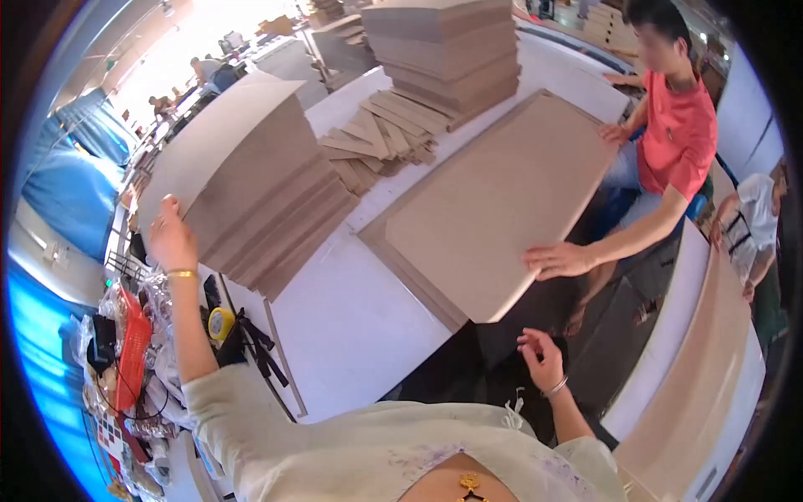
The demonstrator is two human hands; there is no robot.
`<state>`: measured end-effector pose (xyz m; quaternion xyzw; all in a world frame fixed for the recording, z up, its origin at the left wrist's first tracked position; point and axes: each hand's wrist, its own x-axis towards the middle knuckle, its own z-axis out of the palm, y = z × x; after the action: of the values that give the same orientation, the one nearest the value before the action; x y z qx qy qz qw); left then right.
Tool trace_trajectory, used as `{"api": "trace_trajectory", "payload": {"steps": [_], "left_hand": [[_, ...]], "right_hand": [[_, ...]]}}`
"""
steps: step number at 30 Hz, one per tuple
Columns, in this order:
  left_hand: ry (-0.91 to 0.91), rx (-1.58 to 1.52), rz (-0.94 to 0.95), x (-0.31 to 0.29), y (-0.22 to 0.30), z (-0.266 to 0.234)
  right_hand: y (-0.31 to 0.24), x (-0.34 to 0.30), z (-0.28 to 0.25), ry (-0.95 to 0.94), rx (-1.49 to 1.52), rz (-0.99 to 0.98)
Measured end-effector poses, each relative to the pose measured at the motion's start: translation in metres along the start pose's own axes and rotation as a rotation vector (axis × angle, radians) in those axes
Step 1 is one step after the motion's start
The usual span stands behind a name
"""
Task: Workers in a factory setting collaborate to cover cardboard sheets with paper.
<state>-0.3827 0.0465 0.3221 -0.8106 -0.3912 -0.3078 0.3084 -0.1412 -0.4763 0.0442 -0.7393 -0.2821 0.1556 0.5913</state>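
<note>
At the left, my left hand is at the near corner of a tall stack of brown cardboard sheets. Its fingers are closed at the edge of the top sheet. My right hand hangs in the air beyond the near edge of the white table, fingers loosely bent and apart, holding nothing. In front of it a large brown cardboard panel lies on the table over another sheet. A co-worker in a red shirt rests both hands on that panel's right edge.
Behind the panel are loose cardboard strips and a second tall cardboard stack. A yellow tape measure and black straps lie by my left arm. Further left is a red basket among plastic bags. Another board-topped surface stands at the right.
</note>
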Motion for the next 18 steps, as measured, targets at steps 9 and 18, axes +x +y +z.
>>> {"api": "trace_trajectory", "payload": {"steps": [9,18], "left_hand": [[0.108,0.007,0.079,-0.083,0.055,-0.071],[0.220,-0.120,-0.051,-0.151,0.097,-0.071]], "right_hand": [[-0.030,0.043,0.002,-0.159,0.219,-0.001],[-0.144,0.115,0.187,-0.743,0.698,0.106]]}}
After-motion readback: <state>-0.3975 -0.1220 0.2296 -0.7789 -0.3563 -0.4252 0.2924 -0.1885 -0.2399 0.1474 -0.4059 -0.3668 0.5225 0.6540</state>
